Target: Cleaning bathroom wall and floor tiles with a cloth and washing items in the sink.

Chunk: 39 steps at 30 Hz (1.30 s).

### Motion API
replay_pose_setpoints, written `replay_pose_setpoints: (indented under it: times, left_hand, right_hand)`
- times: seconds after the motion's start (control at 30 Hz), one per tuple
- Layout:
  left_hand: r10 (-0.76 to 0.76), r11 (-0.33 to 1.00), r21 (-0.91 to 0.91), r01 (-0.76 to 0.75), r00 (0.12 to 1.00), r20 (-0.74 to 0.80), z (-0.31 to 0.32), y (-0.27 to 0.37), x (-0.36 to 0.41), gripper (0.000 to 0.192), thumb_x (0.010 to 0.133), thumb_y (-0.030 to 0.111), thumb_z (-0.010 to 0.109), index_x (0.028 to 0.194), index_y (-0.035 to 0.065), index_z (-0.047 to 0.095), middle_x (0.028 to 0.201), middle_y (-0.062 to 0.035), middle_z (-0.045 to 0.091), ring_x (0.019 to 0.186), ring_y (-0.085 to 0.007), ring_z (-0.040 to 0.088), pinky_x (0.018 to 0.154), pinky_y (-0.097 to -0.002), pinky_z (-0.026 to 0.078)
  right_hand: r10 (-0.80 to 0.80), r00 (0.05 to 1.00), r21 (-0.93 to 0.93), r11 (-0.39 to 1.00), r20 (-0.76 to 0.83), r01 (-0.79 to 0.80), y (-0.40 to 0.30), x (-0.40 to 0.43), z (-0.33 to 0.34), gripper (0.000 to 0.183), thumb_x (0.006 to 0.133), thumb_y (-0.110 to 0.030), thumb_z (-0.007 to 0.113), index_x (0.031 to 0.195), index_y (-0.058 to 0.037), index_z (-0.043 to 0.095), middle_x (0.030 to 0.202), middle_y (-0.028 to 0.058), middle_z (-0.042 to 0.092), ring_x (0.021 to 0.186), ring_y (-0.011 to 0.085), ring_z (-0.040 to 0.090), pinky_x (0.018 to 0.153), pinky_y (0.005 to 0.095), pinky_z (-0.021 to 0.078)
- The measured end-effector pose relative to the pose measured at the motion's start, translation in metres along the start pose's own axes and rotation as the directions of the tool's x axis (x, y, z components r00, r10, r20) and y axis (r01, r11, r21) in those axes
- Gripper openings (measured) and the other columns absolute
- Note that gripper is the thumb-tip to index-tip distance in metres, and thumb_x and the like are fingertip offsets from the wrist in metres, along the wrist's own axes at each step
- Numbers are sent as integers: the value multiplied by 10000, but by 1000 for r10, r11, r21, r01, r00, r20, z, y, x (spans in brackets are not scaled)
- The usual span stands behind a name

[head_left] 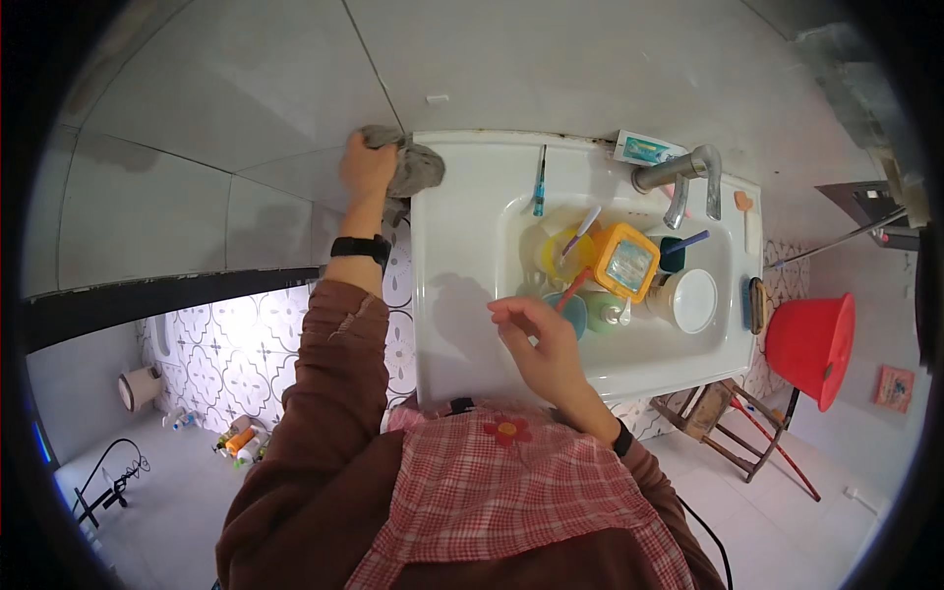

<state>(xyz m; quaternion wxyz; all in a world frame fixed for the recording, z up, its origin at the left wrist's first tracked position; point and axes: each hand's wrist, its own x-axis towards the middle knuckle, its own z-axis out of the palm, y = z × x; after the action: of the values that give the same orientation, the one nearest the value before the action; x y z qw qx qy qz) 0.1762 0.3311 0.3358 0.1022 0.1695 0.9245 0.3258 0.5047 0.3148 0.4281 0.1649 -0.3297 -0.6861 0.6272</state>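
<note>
My left hand (367, 168) grips a grey cloth (417, 168) at the back left corner of the white washbasin (457, 243), where the basin meets the tiled wall. Part of the cloth lies over the basin's edge. Above the basin's front left part hovers my right hand (542, 346), empty, its fingers loosely curled and apart. Inside the bowl stand a yellow cup (558, 258) with a toothbrush (582, 230), an orange-lidded container (627, 262), a green pump bottle (606, 313) and a white-lidded tub (693, 301).
A metal faucet (667, 173) rises at the back right, beside a toothpaste tube (645, 150). A blue-handled toothbrush (540, 188) lies on the back rim. Brushes (754, 306) rest at the right rim. A red bucket (807, 346) and a wooden stool (712, 420) stand right of the basin.
</note>
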Motion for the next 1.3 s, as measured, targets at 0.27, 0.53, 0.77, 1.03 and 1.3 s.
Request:
replay_pose_setpoints:
  times: [0.27, 0.53, 0.77, 1.03, 1.3]
  left_hand:
    - [99, 958, -221, -183, 934, -343, 23, 51, -37, 474, 767, 269, 723, 1094, -7, 520, 947, -233, 670, 922, -394, 652, 795, -443, 523]
    - [207, 965, 168, -203, 978, -8, 31, 55, -36, 397, 785, 244, 698, 1066, 0, 558, 911, -226, 675, 859, -400, 659, 753, -466, 535]
    - [405, 832, 82, -549, 702, 585, 38, 79, -79, 497, 787, 333, 688, 1210, 92, 587, 1110, -175, 653, 1062, -340, 606, 889, -411, 488]
    - [169, 971, -96, -217, 918, -360, 57, 47, -58, 432, 885, 256, 587, 1209, -19, 509, 1146, -280, 487, 1017, -440, 539, 868, -476, 461]
    - [296, 945, -62, -321, 921, -254, 88, 82, -72, 376, 832, 214, 677, 1114, 16, 524, 1140, -227, 478, 998, -409, 557, 836, -461, 494]
  right_hand:
    - [107, 993, 34, 994, -42, -105, 7, -21, -7, 231, 872, 52, 565, 1073, -38, 636, 918, 56, 644, 836, 129, 630, 753, 252, 500]
    - [45, 998, 34, 998, -49, -44, 7, -24, -5, 226, 871, 46, 568, 1073, -30, 634, 935, 66, 643, 840, 135, 632, 753, 256, 508]
    - [40, 998, -63, 997, 46, -38, 0, -36, -1, 214, 877, 37, 569, 1071, -28, 630, 974, 58, 644, 896, 138, 640, 806, 262, 501]
    - [38, 990, -97, 994, -137, -52, 19, -50, -27, 219, 867, 26, 560, 1061, -36, 642, 906, 84, 651, 797, 154, 637, 688, 264, 500]
    - [-175, 970, -584, 810, -167, 46, 34, 61, -47, 300, 841, -74, 580, 1137, -42, 539, 935, 203, 617, 827, 363, 624, 722, 459, 504]
